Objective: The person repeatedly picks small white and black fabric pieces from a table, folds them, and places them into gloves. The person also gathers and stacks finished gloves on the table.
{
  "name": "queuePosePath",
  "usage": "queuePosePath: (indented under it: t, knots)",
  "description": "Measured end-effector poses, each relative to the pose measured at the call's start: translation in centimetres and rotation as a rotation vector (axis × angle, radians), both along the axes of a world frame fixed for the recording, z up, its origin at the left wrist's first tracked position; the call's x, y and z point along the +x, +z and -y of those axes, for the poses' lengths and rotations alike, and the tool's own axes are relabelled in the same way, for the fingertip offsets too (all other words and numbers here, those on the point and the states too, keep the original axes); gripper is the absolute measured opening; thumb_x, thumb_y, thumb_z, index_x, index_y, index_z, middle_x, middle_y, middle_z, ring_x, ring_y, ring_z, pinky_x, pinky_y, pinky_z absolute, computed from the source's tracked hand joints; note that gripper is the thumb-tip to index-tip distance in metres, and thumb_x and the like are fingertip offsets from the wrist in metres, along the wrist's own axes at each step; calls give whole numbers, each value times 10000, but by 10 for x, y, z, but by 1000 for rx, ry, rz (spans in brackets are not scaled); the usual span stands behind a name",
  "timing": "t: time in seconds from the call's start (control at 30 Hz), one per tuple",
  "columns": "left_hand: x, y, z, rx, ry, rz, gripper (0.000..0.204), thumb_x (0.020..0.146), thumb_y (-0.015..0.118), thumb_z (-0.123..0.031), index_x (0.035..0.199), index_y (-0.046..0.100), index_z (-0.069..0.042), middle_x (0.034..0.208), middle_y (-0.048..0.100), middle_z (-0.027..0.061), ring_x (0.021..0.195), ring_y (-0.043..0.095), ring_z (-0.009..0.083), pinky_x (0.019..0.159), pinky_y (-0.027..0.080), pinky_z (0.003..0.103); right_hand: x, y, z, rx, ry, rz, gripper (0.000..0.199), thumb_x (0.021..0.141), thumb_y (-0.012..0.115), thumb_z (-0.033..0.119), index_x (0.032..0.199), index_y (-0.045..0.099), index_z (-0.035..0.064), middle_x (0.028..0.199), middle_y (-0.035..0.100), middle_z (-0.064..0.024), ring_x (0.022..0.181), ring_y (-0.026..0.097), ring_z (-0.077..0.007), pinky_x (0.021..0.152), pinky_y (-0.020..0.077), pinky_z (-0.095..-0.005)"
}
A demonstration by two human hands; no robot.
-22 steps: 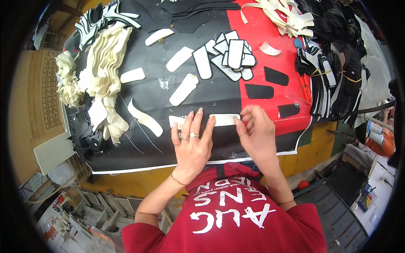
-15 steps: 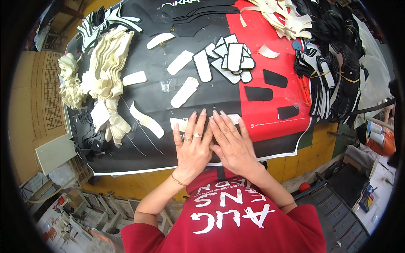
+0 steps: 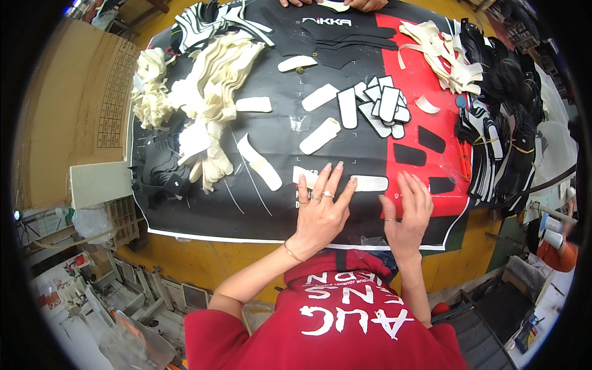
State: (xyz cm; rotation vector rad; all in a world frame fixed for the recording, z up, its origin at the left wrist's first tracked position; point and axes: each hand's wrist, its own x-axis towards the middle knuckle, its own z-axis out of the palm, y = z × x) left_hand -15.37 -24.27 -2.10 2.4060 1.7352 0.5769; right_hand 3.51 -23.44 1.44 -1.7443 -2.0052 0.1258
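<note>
My left hand [image 3: 324,206] lies with its fingers stretched and spread near the front of the mat. A cream fabric strip [image 3: 373,184] runs out to the right from beside its fingertips, and a second pale piece [image 3: 302,175] shows at its left. Apart from it, my right hand [image 3: 407,213] is open over the red part of the mat, thumb away from the fingers. Dark trapezoid patches [image 3: 409,155] lie beyond it, one close to its fingertips. Farther in is a loose heap of white pads with black edging [image 3: 388,103]. Neither hand grips anything.
Stacked cream fabric pieces [image 3: 216,74] rise at the left. Bundled black and white cut pieces [image 3: 493,132] fill the right side. Another person's hands [image 3: 364,5] are at the far edge, near a white piece. A cardboard sheet [image 3: 68,123] stands left of the mat [image 3: 203,228].
My hands have come apart; the right one moved off the cream strip to the right. The whole view has shifted, and another person's hands now show at the far edge.
</note>
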Motion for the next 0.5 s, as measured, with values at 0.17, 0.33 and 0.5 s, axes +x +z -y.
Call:
queuePosePath:
  t: [0.17,0.33,0.5]
  knots:
    - [-9,6,13,118,95,188,642,811,746,-207,1397,510,-92,1494,431,190,1392,412,337,1199,24,592,-14,5,-19,-249,106,-167,395,819,781,235,1162,675,69,1056,602,-85,992,555,-285,858,405,-411]
    - [-49,22,1,38,340,39,638,870,703,-277,1425,489,-47,1535,363,226,1415,363,386,1192,-17,596,-7,24,-38,-565,42,-566,198,831,784,106,959,682,-4,854,650,-34,756,584,-130,709,472,-284]
    - [-64,19,-20,8,265,-126,364,916,680,-262,1249,660,-114,1504,455,147,1428,366,347,1184,0,622,-20,36,-72,-572,63,-869,258,854,776,88,1055,658,-23,891,672,-31,728,577,-57,684,479,-215]
